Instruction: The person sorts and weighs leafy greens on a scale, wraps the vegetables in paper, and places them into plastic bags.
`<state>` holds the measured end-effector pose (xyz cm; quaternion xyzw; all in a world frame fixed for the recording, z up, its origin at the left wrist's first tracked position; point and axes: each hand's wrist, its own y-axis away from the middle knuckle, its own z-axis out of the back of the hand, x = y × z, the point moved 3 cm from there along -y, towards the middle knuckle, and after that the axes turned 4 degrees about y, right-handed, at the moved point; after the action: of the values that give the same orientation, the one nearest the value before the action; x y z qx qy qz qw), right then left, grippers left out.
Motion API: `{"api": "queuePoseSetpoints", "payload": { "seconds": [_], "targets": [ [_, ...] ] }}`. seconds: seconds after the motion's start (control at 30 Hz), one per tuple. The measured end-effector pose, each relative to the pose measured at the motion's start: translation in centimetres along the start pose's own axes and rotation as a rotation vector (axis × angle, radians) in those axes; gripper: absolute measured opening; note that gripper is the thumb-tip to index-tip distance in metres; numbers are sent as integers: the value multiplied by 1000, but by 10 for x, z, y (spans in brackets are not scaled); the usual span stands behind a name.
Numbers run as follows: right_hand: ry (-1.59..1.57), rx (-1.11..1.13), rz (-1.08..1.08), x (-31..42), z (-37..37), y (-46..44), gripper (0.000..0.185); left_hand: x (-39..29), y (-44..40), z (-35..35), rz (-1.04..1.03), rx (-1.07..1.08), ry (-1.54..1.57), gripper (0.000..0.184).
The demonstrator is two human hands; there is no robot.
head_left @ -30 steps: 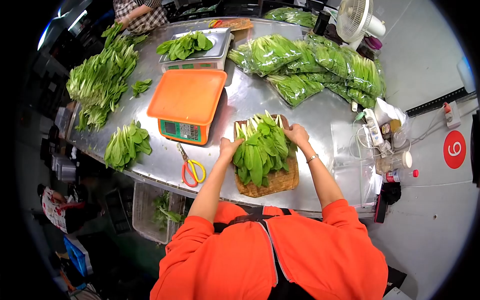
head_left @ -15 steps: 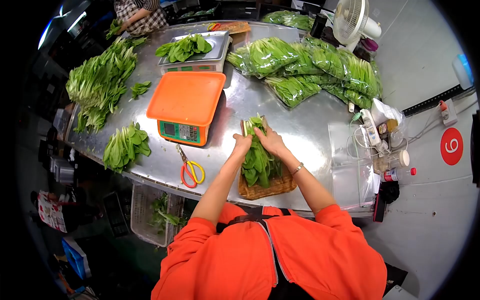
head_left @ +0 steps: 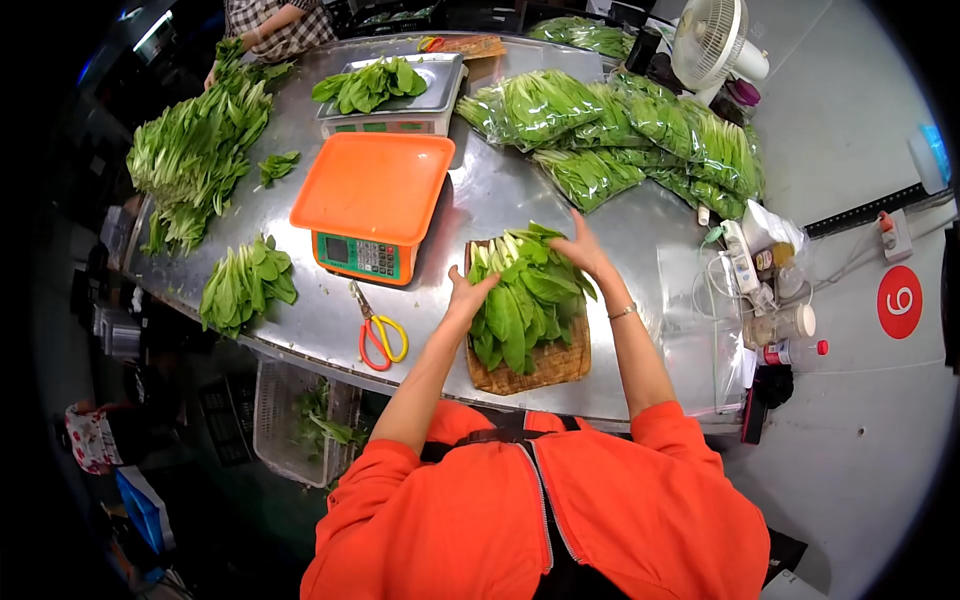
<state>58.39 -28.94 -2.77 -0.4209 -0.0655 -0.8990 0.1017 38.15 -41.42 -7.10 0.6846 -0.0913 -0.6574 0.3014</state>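
Observation:
A bunch of leafy greens [head_left: 522,305], pale stems toward the far side, lies spread on a brown woven mat [head_left: 545,372] in front of me. At the bunch's left edge is my left hand [head_left: 470,295], thumb raised apart from the fingers, fingertips at the leaves. My right hand [head_left: 585,250] is open at the upper right of the bunch, its fingers beside the leaves and partly hidden. Neither hand is closed round the greens. Left of the mat lie scissors [head_left: 376,335] with one red and one yellow handle.
An orange scale [head_left: 372,190] stands left of centre; behind it a second scale [head_left: 440,95] carries greens. Loose greens [head_left: 200,155] are heaped at the left. Bagged greens [head_left: 540,110] pile up at the back right, near a fan [head_left: 708,42]. Another person's hand [head_left: 248,40] is at the far left.
My hands have moved apart from their close hold on the stems. The bunch has spread wider over the mat. At the far left, the other person's arms have shifted toward the heap.

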Motion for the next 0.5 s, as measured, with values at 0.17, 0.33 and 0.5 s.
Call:
{"api": "queuePoseSetpoints", "payload": {
  "seconds": [0.17,0.33,0.5],
  "targets": [
    [521,263,-19,50,-13,-8,49,-5,7,1,14,41,78,101],
    [583,-94,257,55,-3,-9,21,3,4,7,47,-64,48,92],
    [403,-258,345,109,52,31,14,0,8,9,117,-68,138,85]
  ]
}}
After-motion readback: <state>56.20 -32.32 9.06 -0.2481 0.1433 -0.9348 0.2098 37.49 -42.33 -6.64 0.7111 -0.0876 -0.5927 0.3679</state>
